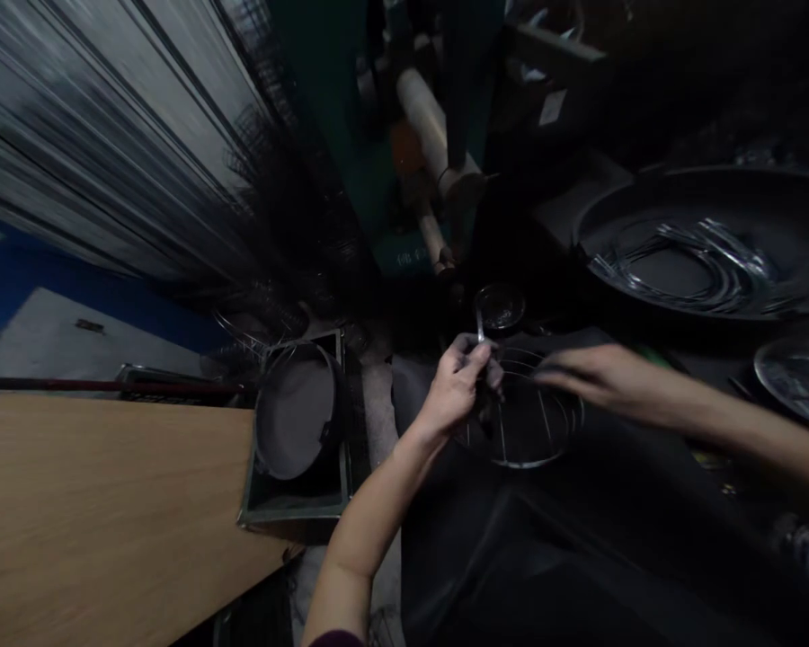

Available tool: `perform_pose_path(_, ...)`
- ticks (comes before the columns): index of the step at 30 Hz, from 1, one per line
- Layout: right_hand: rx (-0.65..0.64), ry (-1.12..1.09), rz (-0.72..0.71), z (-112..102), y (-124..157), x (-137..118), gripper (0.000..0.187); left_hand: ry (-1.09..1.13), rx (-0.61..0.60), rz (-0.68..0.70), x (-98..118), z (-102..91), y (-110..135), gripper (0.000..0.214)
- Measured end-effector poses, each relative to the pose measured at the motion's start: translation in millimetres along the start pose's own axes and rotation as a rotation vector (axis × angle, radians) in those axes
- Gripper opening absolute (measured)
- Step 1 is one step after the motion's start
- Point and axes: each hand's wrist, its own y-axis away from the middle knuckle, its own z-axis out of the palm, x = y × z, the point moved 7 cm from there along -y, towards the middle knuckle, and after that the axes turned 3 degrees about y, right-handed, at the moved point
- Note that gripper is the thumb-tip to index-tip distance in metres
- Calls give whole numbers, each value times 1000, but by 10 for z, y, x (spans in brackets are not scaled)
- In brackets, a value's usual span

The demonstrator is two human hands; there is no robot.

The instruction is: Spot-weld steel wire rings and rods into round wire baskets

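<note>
My left hand is closed, and a thin, shiny metal strip sticks up from its fingers. Below and beside it is a round wire rack with several crossing wires, lying over dark cloth; the hands partly cover it. Over the right part of the rack reaches my right hand, fingers pointing left. Motion smears that hand, so whether it grips anything is unclear. Just beyond the left hand sits a small round dish-like piece.
A green machine with a pale cylinder stands ahead. At right, a large dark basin holds bundled metal rings. To the left are a round dark pan in a crate and a wooden board.
</note>
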Motion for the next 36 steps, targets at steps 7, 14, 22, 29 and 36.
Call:
perform_pose_path(7, 11, -90, 54, -662, 8, 315, 60, -263, -21, -17, 432, 23, 348, 40)
perform_pose_path(14, -223, -251, 252, -233, 312, 532, 60, -503, 35, 59, 144, -218, 89, 36)
perform_pose_path(22, 8, 415, 252, 12, 129, 530, 50, -1458, 157, 187, -234, -388, -141, 38)
perform_pose_path(29, -74, 627, 171, 153, -154, 498, 55, -1550, 128, 80, -372, -596, -298, 45)
perform_pose_path(36, -78, 625, 173, 298, -318, 682, 62, -1437, 5, 152, -293, -505, -442, 43)
